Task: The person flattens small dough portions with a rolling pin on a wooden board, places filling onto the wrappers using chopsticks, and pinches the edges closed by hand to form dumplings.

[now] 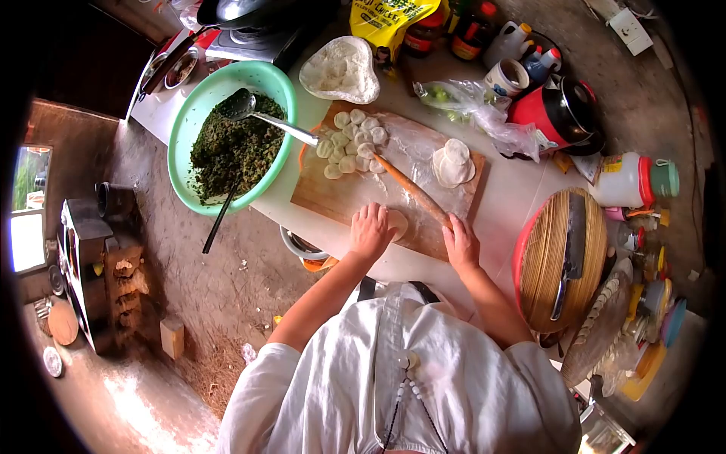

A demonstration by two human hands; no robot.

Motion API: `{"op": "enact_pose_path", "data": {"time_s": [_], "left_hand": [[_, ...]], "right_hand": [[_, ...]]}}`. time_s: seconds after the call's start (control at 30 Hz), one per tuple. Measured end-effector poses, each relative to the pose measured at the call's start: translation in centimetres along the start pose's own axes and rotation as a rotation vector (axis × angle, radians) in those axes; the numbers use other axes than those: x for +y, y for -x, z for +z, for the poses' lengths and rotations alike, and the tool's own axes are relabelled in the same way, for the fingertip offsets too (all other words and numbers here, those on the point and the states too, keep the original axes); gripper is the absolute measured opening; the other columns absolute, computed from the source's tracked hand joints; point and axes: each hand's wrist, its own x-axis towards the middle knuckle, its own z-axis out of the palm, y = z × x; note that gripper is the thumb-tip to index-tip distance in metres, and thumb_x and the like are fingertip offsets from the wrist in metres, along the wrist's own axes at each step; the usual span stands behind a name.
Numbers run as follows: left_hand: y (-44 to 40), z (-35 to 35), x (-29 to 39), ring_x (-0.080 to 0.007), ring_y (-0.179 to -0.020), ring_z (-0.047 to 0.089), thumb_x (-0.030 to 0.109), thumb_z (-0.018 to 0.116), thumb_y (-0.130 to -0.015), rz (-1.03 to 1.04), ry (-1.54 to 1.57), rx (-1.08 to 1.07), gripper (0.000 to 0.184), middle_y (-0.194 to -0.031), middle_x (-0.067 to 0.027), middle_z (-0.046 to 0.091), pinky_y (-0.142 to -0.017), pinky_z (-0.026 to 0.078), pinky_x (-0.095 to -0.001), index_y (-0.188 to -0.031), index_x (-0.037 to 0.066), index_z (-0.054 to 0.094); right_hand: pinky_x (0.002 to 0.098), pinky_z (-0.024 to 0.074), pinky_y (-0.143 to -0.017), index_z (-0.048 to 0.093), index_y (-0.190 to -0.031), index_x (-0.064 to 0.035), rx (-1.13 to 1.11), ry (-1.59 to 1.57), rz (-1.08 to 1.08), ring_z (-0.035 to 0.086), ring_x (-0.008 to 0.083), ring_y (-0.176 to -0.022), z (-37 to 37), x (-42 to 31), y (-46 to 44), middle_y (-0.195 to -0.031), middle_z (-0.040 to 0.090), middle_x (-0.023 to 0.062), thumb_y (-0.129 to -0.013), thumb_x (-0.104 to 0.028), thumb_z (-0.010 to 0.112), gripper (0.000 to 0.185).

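Note:
My left hand (371, 230) rests at the front edge of the wooden board (333, 198), its fingers touching a flat round dough wrapper (397, 225). In my right hand (461, 242) is the near end of a wooden rolling pin (412, 189), which slants up and left over the board. Several small dough pieces (348, 140) lie floured at the board's back left. A stack of rolled wrappers (454, 163) sits at the right. Left of the board, a green basin (284, 151) holds chopped green filling (238, 147) and a metal spoon (283, 123).
A bowl of flour (340, 69) stands behind the board. To the right are a plastic bag (484, 110), a red cooker (538, 113) and a round woven lid (541, 250) with a cleaver (576, 238) on it. Bottles stand at the back right.

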Motion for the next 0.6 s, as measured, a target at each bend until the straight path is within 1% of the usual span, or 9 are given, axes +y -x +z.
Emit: {"op": "enact_pose_path", "data": {"time_s": [0.1, 0.17, 0.3, 0.37, 0.4, 0.43, 0.5, 0.53, 0.6], "left_hand": [[-0.1, 0.5, -0.2, -0.0269, -0.091, 0.054, 0.036, 0.069, -0.067, -0.124, -0.016, 0.019, 0.041, -0.097, -0.0081, 0.058, -0.073, 0.04, -0.0394, -0.093, 0.007, 0.054], [-0.3, 0.6, -0.4, -0.0286, -0.085, 0.058, 0.038, 0.066, -0.07, -0.236, -0.046, -0.141, 0.036, -0.085, -0.0098, 0.061, -0.071, 0.043, -0.0401, -0.088, 0.008, 0.056], [-0.7, 0.0, -0.5, -0.0307, -0.081, 0.06, 0.039, 0.064, -0.072, -0.439, 0.099, -0.328, 0.034, -0.078, -0.0118, 0.062, -0.068, 0.046, -0.0407, -0.085, 0.008, 0.056], [-0.6, -0.8, -0.8, -0.0321, -0.082, 0.06, 0.038, 0.063, -0.074, -0.554, 0.225, -0.199, 0.035, -0.082, -0.0142, 0.061, -0.066, 0.047, -0.0407, -0.088, 0.007, 0.054], [-0.1, -0.9, -1.1, -0.0325, -0.088, 0.058, 0.032, 0.064, -0.076, -0.521, 0.223, -0.05, 0.034, -0.093, -0.0155, 0.059, -0.07, 0.046, -0.0401, -0.094, 0.006, 0.051], [0.3, -1.1, -1.5, -0.0325, -0.088, 0.058, 0.032, 0.064, -0.076, -0.521, 0.223, -0.05, 0.034, -0.093, -0.0155, 0.059, -0.07, 0.046, -0.0401, -0.094, 0.006, 0.051], [0.9, -1.5, -2.6, -0.0337, -0.095, 0.054, 0.026, 0.063, -0.078, -0.289, 0.105, 0.318, 0.034, -0.1, -0.0177, 0.054, -0.073, 0.044, -0.0409, -0.1, 0.005, 0.049], [1.5, -1.7, -3.0, -0.0347, -0.104, 0.048, 0.019, 0.063, -0.077, -0.293, 0.153, 0.278, 0.035, -0.109, -0.0173, 0.049, -0.083, 0.04, -0.0413, -0.105, 0.003, 0.049], [2.5, -2.2, -3.6, -0.0346, -0.106, 0.047, 0.018, 0.061, -0.077, -0.176, 0.1, 0.341, 0.037, -0.113, -0.0174, 0.048, -0.086, 0.038, -0.0425, -0.109, 0.002, 0.048]], "right_hand": [[0.0384, 0.047, -0.074, 0.051, -0.116, -0.0075, 0.037, -0.032, -0.024, 0.055, 0.0322, -0.09, 0.4, -0.1, 0.9, -0.1, 0.057, 0.0127, -0.084, -0.02, 0.057, 0.035], [0.038, 0.0476, -0.074, 0.051, -0.115, -0.0072, 0.036, -0.06, 0.001, 0.056, 0.0323, -0.091, 0.4, -0.3, 1.1, -0.102, 0.057, 0.0126, -0.084, -0.02, 0.058, 0.034], [0.0388, 0.048, -0.072, 0.051, -0.115, -0.0073, 0.057, -0.077, -0.036, 0.056, 0.0321, -0.089, -0.1, -0.4, 0.3, -0.099, 0.057, 0.0121, -0.083, -0.02, 0.058, 0.034], [0.0384, 0.0481, -0.071, 0.052, -0.113, -0.0074, 0.023, -0.037, -0.054, 0.056, 0.0307, -0.086, -0.4, -0.2, -0.1, -0.095, 0.057, 0.0109, -0.082, -0.018, 0.06, 0.035], [0.0384, 0.0481, -0.071, 0.052, -0.113, -0.0074, 0.023, -0.037, -0.053, 0.056, 0.0307, -0.086, -0.5, -0.1, -0.2, -0.095, 0.057, 0.0109, -0.082, -0.018, 0.06, 0.035], [0.0379, 0.0481, -0.07, 0.053, -0.112, -0.0078, 0.014, -0.027, -0.093, 0.056, 0.0295, -0.085, -0.7, -0.1, -0.2, -0.092, 0.056, 0.0099, -0.08, -0.018, 0.061, 0.034], [0.0374, 0.048, -0.07, 0.054, -0.112, -0.0081, 0.003, -0.017, -0.137, 0.056, 0.0283, -0.083, -1.2, 0.0, -0.4, -0.089, 0.055, 0.009, -0.079, -0.017, 0.062, 0.034], [0.0369, 0.048, -0.069, 0.054, -0.111, -0.0085, -0.036, 0.005, -0.18, 0.055, 0.0272, -0.083, -1.4, -0.1, -0.4, -0.087, 0.054, 0.0083, -0.078, -0.016, 0.063, 0.034], [0.0356, 0.0477, -0.069, 0.056, -0.11, -0.0099, -0.104, 0.032, -0.264, 0.054, 0.025, -0.082, -1.8, -0.4, -0.7, -0.085, 0.053, 0.0071, -0.076, -0.016, 0.065, 0.035]]}}
